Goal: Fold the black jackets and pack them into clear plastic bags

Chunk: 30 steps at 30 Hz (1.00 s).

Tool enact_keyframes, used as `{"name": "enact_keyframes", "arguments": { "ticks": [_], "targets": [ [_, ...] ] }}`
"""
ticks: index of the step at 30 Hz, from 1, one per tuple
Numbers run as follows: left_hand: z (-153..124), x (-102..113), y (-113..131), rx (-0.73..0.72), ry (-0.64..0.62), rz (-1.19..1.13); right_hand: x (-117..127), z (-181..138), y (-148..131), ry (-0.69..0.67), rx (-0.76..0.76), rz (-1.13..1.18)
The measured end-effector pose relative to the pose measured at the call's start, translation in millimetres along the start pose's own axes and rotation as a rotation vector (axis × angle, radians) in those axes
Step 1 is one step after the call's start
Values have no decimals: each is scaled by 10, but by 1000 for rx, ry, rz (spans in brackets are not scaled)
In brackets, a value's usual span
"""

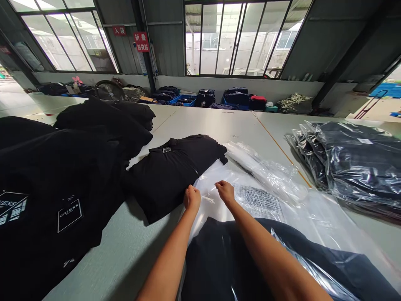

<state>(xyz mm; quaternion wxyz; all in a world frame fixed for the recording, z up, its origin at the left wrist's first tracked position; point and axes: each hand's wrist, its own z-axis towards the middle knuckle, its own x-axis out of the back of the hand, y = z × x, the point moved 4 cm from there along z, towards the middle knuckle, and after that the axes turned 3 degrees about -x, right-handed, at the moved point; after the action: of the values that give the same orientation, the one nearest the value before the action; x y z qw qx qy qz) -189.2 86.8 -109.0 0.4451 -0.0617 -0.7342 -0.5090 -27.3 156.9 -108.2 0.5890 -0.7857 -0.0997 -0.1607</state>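
Past the far edge of the desk (216, 119): low white wall (175, 82), dark grey panels (167, 50) above. Two dark-framed windows (237, 39); daylight bright through panes. Dark column (138, 16) between them bears red sign (141, 42). Blue crates (189, 103) before wall.

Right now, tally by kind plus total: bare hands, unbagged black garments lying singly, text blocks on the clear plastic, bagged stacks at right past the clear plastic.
Bare hands: 2 (left hand, right hand)
Folded black garment: 1
Text block on the clear plastic bag: 1
Stack of bagged garments: 1
Total: 5
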Motion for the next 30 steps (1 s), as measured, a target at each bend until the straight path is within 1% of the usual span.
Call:
{"name": "enact_keyframes", "arguments": {
  "ticks": [2, 4, 7, 9, 11, 12, 13, 14, 16, 17, 18, 19, 20, 22, 24, 26, 28, 30],
  "targets": [
    [-18, -9, -28, 1, 2, 36, 194, 111, 51, 26, -60, 88],
    [-24, -17, -60, 4, -4, 25, 435, 213, 81, 77, -116, 201],
    [-39, -1, -70, 10, -25, 1, 800, 310, 89, 153, -160, 365],
    [-94, 62, -8, 9, -2, 36, 980, 326, 93, 172, -171, 438],
    [-218, 154, 138, -12, 72, 120, 1075, 309, 103, 138, -168, 481],
    [-309, 183, 246, -53, 93, 167, 1091, 293, 108, 99, -152, 478],
    [-416, 181, 369, -112, 82, 211, 1092, 272, 110, 56, -122, 445],
    [-537, 135, 502, -203, 17, 243, 1080, 250, 109, 14, -80, 369],
    [-808, -83, 728, -398, -234, 296, 1033, 197, 100, -42, 46, 88],
    [-933, -216, 789, -446, -341, 322, 1001, 168, 95, -50, 118, -93],
    [-1032, -351, 805, -444, -415, 361, 961, 138, 93, -56, 190, -274],
    [-1101, -484, 781, -410, -468, 406, 918, 110, 98, -62, 253, -431],
    [-1141, -603, 734, -378, -484, 442, 877, 86, 112, -70, 303, -549],
    [-1154, -796, 603, -364, -459, 471, 819, 59, 166, -81, 350, -664],
    [-1119, -928, 446, -376, -437, 462, 801, 71, 249, -78, 328, -667],
    [-1077, -1005, 308, -382, -442, 455, 809, 113, 348, -70, 267, -638],
    [-1048, -1042, 229, -388, -445, 457, 827, 169, 441, -65, 211, -605],
    [-1034, -1058, 208, -390, -441, 464, 865, 226, 510, -55, 180, -564]
  ]
}}
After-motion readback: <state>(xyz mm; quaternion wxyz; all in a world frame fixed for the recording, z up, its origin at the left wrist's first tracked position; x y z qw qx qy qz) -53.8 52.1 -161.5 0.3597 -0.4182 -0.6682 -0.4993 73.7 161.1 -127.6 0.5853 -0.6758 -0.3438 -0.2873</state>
